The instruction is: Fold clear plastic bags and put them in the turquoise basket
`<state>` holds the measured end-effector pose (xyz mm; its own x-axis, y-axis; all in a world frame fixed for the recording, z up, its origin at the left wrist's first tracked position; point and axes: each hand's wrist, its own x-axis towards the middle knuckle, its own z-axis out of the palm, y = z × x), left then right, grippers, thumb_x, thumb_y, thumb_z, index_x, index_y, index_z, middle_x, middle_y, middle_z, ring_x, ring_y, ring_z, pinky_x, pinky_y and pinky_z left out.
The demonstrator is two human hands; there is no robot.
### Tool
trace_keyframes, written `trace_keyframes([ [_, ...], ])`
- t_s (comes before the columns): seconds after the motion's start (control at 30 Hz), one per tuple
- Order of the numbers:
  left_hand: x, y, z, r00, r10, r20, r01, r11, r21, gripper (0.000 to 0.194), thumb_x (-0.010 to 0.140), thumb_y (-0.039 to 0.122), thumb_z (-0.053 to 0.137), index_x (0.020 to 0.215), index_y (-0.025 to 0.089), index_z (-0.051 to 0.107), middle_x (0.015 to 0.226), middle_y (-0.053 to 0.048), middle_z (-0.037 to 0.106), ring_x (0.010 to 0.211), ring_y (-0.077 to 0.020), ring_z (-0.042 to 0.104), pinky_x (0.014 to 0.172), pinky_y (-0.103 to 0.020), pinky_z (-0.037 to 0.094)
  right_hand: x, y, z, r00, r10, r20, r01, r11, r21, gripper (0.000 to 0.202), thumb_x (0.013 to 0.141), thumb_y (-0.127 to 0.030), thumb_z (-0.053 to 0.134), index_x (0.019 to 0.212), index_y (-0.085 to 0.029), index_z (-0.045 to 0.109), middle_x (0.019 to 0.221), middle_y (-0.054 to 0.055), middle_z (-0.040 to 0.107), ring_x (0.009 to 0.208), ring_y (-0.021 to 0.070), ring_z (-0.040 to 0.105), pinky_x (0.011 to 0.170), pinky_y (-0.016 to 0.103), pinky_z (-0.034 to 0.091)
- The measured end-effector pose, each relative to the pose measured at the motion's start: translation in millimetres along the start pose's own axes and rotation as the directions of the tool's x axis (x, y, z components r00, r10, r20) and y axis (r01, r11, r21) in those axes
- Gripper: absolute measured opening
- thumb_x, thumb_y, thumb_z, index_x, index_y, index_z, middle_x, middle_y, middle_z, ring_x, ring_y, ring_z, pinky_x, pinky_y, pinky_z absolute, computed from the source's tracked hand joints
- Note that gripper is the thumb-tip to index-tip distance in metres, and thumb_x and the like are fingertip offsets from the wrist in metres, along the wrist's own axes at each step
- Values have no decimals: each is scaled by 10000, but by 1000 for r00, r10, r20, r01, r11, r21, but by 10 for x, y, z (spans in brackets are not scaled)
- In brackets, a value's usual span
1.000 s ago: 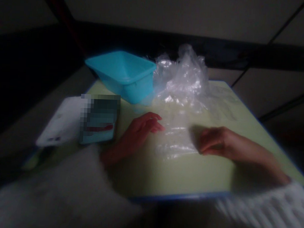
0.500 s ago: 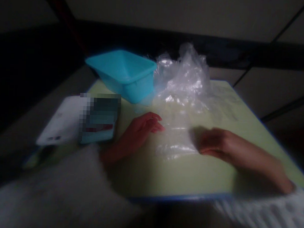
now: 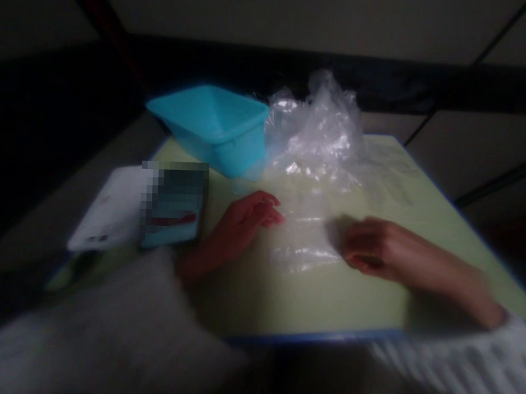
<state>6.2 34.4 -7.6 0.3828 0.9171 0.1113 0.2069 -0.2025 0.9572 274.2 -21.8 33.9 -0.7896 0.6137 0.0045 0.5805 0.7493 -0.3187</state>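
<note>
- Head view: our clear plastic sheet (image 3: 307, 233) lies mid-worktop (image 3: 328, 305), between our hands.
- Our left hand (image 3: 247, 216) bends its fingers loosely by the left edge; we cannot tell whether they grip.
- Our right hand (image 3: 376, 247) curls at the right edge, grip likewise unclear.
- Far side: crumpled plastic (image 3: 326, 130), right of our blue basin (image 3: 236, 153).

A bright blue plastic tub (image 3: 243, 144) stands at the far left of a pale yellow table (image 3: 319, 308) with blue edging (image 3: 318, 338). Nearer on the left lies a greenish-blue flat object (image 3: 171, 235), partly pixelated, with a dark red stripe (image 3: 178, 220) across it. Just beside it, a white sheet (image 3: 111, 206) shows small dark marks (image 3: 98, 238) near its lower edge. Behind the table, a dark band (image 3: 185, 56) runs below a dim, greyish surface (image 3: 295, 20)
</note>
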Motion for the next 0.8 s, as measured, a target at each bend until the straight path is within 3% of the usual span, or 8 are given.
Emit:
trace_keyframes([
  [0.37,-18,-22,-14,998,-1,67,-7,993,116,263,917,411,433,967,184,556,868,-45,706,808,-194,665,771,-338,515,42,-26,-16,1000,-8,22,6,997,83,187,863,-100,555,698,-172,606,743,9,586,726,140,550,687,278,392],
  [0.6,-49,56,-7,997,-7,81,-13,968,250,234,919,379,425,942,192,564,889,-39,702,869,-198,650,795,-329,483,35,18,40,999,-36,-37,39,996,80,165,859,-92,562,728,-172,621,759,1,591,727,126,544,684,271,378],
  [0.8,-36,69,-8,996,-36,77,19,978,210,245,888,403,446,960,195,552,892,-46,704,868,-208,657,793,-342,491,30,5,43,998,-45,-47,47,998,47,190,903,-134,535,735,-173,615,775,4,595,736,133,540,725,290,383],
])
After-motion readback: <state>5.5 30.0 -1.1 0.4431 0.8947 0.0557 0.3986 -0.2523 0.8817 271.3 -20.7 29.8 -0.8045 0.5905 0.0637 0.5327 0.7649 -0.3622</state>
